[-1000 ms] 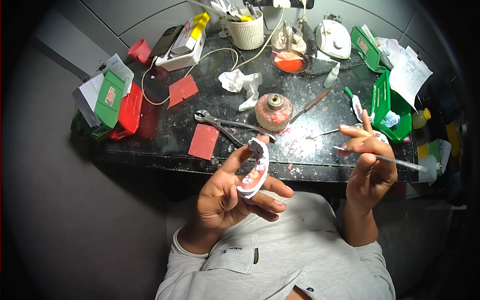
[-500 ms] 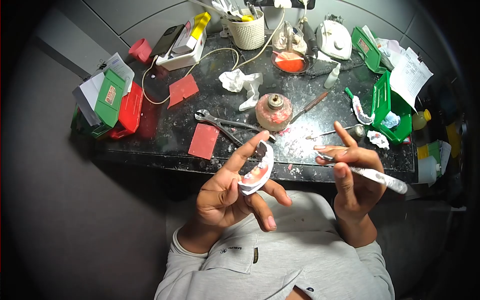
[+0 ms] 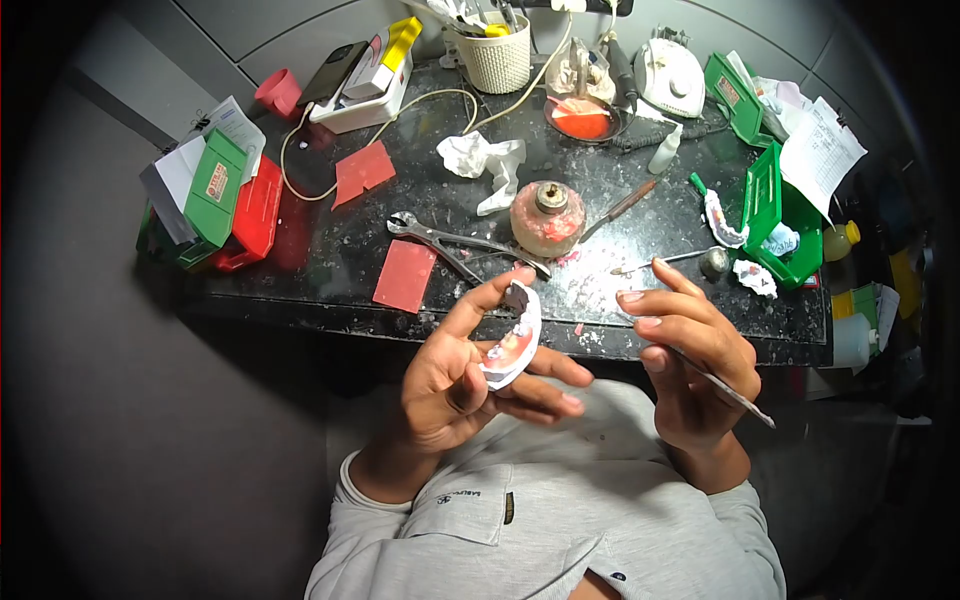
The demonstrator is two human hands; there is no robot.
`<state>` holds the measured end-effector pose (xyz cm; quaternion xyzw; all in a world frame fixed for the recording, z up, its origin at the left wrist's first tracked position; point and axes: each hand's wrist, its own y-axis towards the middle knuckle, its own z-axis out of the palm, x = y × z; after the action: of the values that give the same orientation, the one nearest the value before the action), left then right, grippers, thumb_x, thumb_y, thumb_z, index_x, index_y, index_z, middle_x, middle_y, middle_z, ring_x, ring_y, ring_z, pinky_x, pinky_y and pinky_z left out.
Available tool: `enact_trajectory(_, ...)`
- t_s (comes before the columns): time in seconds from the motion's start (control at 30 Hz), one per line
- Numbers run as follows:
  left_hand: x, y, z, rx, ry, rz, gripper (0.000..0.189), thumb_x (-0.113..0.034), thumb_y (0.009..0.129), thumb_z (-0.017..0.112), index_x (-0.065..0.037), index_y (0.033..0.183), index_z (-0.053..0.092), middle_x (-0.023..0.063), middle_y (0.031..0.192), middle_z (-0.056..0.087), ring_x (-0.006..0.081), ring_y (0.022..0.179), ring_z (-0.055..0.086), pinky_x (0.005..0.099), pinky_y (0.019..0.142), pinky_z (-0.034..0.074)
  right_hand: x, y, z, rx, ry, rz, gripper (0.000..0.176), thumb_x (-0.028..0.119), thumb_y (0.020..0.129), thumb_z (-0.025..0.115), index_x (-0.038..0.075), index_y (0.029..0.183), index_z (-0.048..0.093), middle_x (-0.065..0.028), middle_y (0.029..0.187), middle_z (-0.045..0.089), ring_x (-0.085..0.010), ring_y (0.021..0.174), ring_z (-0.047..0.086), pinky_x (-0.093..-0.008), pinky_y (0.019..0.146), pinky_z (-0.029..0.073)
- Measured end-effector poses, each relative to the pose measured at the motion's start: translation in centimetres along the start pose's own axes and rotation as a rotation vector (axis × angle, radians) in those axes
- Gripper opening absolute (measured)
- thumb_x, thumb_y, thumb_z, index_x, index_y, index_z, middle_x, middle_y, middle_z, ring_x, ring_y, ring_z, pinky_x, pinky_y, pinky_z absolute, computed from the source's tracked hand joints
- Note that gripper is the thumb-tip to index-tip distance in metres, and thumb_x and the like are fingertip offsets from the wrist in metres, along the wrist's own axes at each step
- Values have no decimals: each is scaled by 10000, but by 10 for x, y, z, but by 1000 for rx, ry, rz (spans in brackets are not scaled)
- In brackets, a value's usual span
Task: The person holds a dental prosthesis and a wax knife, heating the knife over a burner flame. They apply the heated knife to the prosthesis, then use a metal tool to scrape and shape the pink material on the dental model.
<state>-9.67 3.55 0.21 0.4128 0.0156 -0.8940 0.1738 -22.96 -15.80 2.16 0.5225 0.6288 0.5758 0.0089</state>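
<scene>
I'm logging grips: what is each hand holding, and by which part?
Left hand: dental cast, by its outer edge. Right hand: slim tool, along its middle, rear end protruding.

Between the left hand (image 3: 445,385) and the right hand (image 3: 700,365), a gap is left through which the bench (image 3: 600,335) could be reached. Beyond it, the way is blocked by the burner (image 3: 548,225), flanked by the pliers (image 3: 437,236) and the brown-handled knife (image 3: 630,204). The flat pink sheet (image 3: 405,277) could be passed over. At the right, low passage is obstructed by the metal cup (image 3: 714,262), the plaster piece (image 3: 755,279) and the open green box (image 3: 764,205).
</scene>
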Motion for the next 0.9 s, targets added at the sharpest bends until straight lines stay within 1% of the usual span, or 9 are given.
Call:
enact_trajectory(0.07, 9, 1, 5, -103, 202, 145, 1013, -532, 946, 577, 44, 1519, -28, 394, 1023, 633, 424, 919, 714, 433, 782, 613, 3, -1, 1, 15, 48, 35, 203, -19, 849, 715, 7, 1048, 681, -159, 996, 729, -276, 982, 722, -525, 997, 495)
enact_trajectory(0.17, 6, -2, 11, -162, 332, 124, 1068, -575, 896, 621, 34, 1518, 3, 323, 952, 667, 364, 845, 725, 425, 748, 610, 6, -1, 8, 88, 61, -8, 220, 4, 841, 733, 0, 1055, 682, -162, 1001, 727, -284, 993, 721, -505, 970, 525)
enact_trajectory(0.23, 9, -4, 9, -168, 301, 131, 1071, -564, 880, 655, 27, 1521, 33, 258, 957, 677, 286, 776, 714, 389, 709, 599, 3, -4, 13, 118, 51, -74, 254, 21, 815, 758, -7, 1058, 690, -168, 1041, 721, -299, 1003, 718, -478, 938, 555)
enact_trajectory(0.3, 4, -8, 9, -170, 266, 38, 1035, -446, 871, 730, -54, 1546, 50, 187, 1008, 660, 206, 855, 670, 331, 778, 548, 2, -4, 19, 143, 78, -114, 274, 42, 810, 769, -8, 1068, 691, -174, 1078, 716, -315, 1034, 709, -473, 949, 554)
enact_trajectory(0.43, 6, -7, 11, -216, 375, 49, 1090, -569, 845, 697, 22, 1523, 81, 186, 1030, 689, 192, 799, 701, 287, 658, 565, 5, -3, 25, 192, 116, -137, 202, 57, 872, 720, -22, 1052, 677, -213, 1056, 711, -371, 1033, 702, -528, 943, 550)
enact_trajectory(0.53, 7, -8, 9, -230, 356, 56, 1091, -560, 844, 708, 25, 1521, 83, 188, 1051, 686, 177, 832, 696, 265, 654, 553, 6, -4, 26, 202, 132, -111, 308, 38, 795, 779, -9, 1086, 691, -181, 1117, 705, -330, 1098, 684, -479, 967, 548)
enact_trajectory(0.6, 6, -10, 6, -165, 258, 38, 991, -391, 886, 738, -65, 1545, 74, 146, 1056, 657, 132, 841, 641, 270, 737, 525, 6, -4, 26, 220, 120, -112, 312, 17, 798, 772, -14, 1094, 681, -186, 1124, 701, -333, 1096, 684, -478, 964, 552)
enact_trajectory(0.83, 12, -13, 3, -178, 405, 113, 980, -278, 897, 753, -65, 1547, 52, 150, 1052, 657, 118, 872, 628, 256, 794, 500, 8, -7, 28, 169, 141, -61, 270, -26, 837, 729, -23, 1098, 662, -193, 1095, 704, -324, 1048, 702, -455, 936, 573)
enact_trajectory(0.9, 14, -13, 2, -169, 410, 133, 961, -246, 913, 738, -62, 1546, 39, 161, 1067, 654, 116, 907, 624, 251, 829, 482, 5, -8, 29, 154, 202, -37, 144, 13, 944, 610, -99, 1031, 639, -260, 1038, 689, -367, 1001, 708, -485, 929, 571)
